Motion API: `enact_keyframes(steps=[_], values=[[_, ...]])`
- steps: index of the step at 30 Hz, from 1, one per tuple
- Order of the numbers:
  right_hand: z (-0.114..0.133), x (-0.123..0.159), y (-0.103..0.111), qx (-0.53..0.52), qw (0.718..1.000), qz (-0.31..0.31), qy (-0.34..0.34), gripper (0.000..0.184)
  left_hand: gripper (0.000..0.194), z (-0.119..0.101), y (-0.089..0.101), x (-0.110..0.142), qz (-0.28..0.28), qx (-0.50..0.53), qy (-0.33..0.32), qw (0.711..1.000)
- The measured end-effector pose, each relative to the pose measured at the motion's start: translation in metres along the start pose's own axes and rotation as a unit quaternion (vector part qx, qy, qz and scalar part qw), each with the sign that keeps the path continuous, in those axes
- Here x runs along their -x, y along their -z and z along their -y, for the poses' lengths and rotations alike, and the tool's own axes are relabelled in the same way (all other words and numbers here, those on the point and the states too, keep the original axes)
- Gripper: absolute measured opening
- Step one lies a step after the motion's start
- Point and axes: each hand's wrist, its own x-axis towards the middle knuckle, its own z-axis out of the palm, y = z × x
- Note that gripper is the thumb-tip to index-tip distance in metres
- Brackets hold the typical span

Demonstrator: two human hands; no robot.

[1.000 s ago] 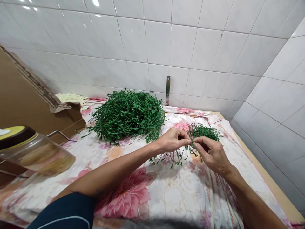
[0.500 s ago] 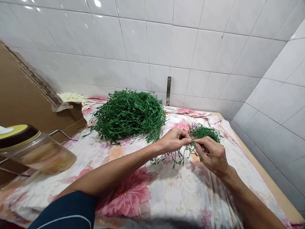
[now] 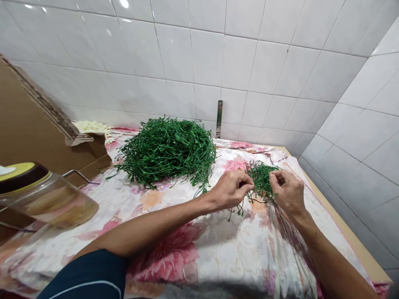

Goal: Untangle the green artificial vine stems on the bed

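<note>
My left hand (image 3: 234, 187) is pinched closed in the middle of the cloth, and thin green plastic-looking stems (image 3: 237, 211) with small budded tips show beneath its palm. To its right, my right hand (image 3: 288, 189) is also pinched closed; anything between its fingertips is too small to make out. Between the hands lies a small pile of the same green stems (image 3: 261, 177), touching or just behind the right fingertips. A much bigger heap of green stems (image 3: 171, 151) sits left of my left hand, towards the wall.
A floral cloth (image 3: 224, 253) covers the table. At left stand a clear jar with a yellow-and-brown lid (image 3: 59, 203) and a cardboard box (image 3: 34, 112). Pale cream pieces (image 3: 92, 128) lie behind the box. White tiled walls (image 3: 205, 54) close off the back and right, with a metal bracket (image 3: 219, 119).
My hands, fingertips together before, have moved apart; the right hand has shifted right over the small pile. Fewer stems show beneath my left hand. The view has shifted slightly.
</note>
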Motion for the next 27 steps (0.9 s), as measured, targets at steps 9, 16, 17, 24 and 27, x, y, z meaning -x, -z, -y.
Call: enact_keyframes(steps=[9,16,17,24,27], values=[[-0.012,-0.008,0.004,-0.026,1.000,-0.008,0.012,0.024,0.027,0.011,0.012,-0.016,-0.014,0.178,0.112,0.978],[0.008,-0.002,0.009,-0.100,0.992,0.071,0.014,0.024,0.026,0.015,0.008,-0.015,-0.024,0.169,0.118,0.978],[0.013,0.000,0.009,-0.131,0.987,0.098,0.011,0.023,0.026,0.015,0.008,-0.015,-0.028,0.167,0.117,0.979],[0.028,0.008,0.002,-0.138,0.971,0.192,0.046,0.023,0.025,0.015,0.003,-0.014,-0.028,0.156,0.105,0.982],[0.028,0.007,0.000,-0.122,0.975,0.179,0.046,0.021,0.023,0.016,0.002,-0.014,-0.028,0.144,0.103,0.984]])
